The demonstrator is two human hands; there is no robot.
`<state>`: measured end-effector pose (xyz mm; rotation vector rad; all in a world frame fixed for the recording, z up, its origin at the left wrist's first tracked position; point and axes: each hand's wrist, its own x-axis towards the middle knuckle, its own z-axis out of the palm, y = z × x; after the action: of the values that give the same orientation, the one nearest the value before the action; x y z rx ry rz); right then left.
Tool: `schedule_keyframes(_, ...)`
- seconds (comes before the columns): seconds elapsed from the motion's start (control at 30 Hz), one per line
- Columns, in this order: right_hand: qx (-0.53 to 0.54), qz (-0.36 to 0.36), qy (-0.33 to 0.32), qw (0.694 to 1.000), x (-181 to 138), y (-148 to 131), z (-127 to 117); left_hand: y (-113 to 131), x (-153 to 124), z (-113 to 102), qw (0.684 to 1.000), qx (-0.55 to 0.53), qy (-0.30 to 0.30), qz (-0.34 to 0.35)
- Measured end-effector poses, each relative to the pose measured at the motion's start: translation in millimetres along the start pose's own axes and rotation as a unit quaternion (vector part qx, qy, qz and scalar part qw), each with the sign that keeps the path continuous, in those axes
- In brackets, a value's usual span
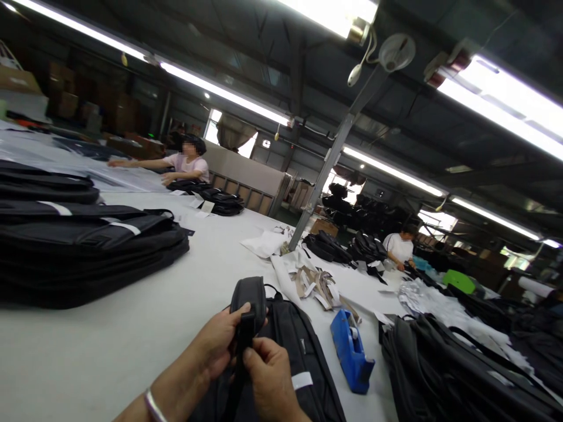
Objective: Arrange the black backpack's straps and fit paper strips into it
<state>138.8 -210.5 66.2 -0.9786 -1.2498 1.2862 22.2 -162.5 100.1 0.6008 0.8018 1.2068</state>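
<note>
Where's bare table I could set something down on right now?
Bare white table lies left of the left hand, bordered by the stacked black bags. It is crowded right of the right hand: blue tape dispenser, paper strips, more bags.

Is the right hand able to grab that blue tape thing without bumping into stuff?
Probably yes. The blue tape dispenser lies just right of the right hand on bare table, nothing between them. But both hands grip the black strap, so it must let go first.
</note>
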Motion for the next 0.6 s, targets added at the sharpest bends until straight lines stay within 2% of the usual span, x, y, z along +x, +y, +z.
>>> schedule_keyframes(0.07,-0.001,0.015,-0.012,1.000,-4,8,-1,5,0,0,1.000,0.008,0.001,0.009)
schedule_keyframes(0.17,-0.004,0.053,0.005,0.999,-8,16,-1,10,-2,3,1.000,0.010,0.005,0.017)
schedule_keyframes(0.27,-0.004,0.013,0.013,1.000,-2,5,-1,11,-6,8,1.000,0.005,-0.001,0.013)
schedule_keyframes(0.37,0.010,-0.014,-0.009,1.000,3,-6,-1,14,-8,11,1.000,0.003,0.001,0.004)
schedule_keyframes(0.47,0.019,0.021,-0.023,0.999,-3,2,-3,24,-8,11,1.000,0.007,0.014,0.012)
schedule_keyframes(0.6,-0.008,0.059,0.013,0.998,-12,14,-4,37,-7,13,0.999,0.002,0.026,0.026)
